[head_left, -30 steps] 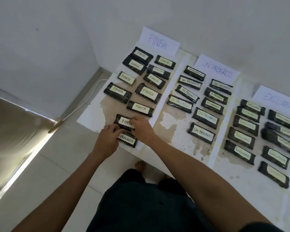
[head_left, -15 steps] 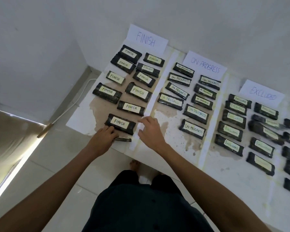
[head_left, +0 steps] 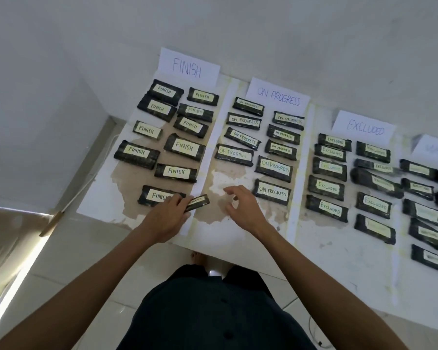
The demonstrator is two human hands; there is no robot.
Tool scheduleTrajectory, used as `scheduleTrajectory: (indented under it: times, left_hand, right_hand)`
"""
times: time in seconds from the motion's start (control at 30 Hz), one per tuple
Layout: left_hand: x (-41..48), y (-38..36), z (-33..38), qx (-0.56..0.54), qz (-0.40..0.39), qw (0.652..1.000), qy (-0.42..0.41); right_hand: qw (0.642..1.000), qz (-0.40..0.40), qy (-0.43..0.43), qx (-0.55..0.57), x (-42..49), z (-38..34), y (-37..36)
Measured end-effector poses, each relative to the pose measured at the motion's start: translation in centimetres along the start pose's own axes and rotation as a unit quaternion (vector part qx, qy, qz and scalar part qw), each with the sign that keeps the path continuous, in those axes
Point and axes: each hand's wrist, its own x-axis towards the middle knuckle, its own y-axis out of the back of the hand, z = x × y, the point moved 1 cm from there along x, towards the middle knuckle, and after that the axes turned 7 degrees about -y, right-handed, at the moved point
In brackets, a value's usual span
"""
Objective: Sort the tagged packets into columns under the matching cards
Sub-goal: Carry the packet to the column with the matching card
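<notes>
One packet [head_left: 197, 202] sits pinched by its near end in the left hand [head_left: 165, 218], over the white strip at 3 o'clock from the nearest FINISH packet. Right hand [head_left: 242, 207] hovers loosely spread, empty. It looks light, soft and glossy; grip both long edges.

Soft, even daylight fills the room, dim toward the walls. A bright strip of light [head_left: 15, 281] glares along the floor at lower left. Packets at the right edge [head_left: 430, 213] are smeared with blur, and straight lines bow from wide-angle distortion.
</notes>
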Motion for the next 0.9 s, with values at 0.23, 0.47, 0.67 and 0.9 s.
scheduleTrajectory:
  times: [0.23, 0.47, 0.67, 0.9]
  left_hand:
    - [8.5, 1.4, 1.6, 0.079, 0.000, 0.993, -0.087]
    - [15.7, 0.6, 3.3, 0.113, -0.033, 0.987, -0.110]
    - [16.6, -0.7, 3.4, 0.078, -0.041, 0.990, -0.108]
    - [16.7, -0.1, 3.3, 0.051, -0.029, 0.993, -0.102]
  right_hand:
    - [0.992, 0.050, -0.065, -0.092, 0.5, 4.1, 3.4]
    - [0.969, 0.079, -0.110, -0.204, 1.0, 7.9, 5.1]
    - [0.970, 0.085, -0.099, -0.204, 1.8, 9.1, 5.1]
    - [0.976, 0.078, -0.081, -0.185, 1.8, 9.2, 5.5]
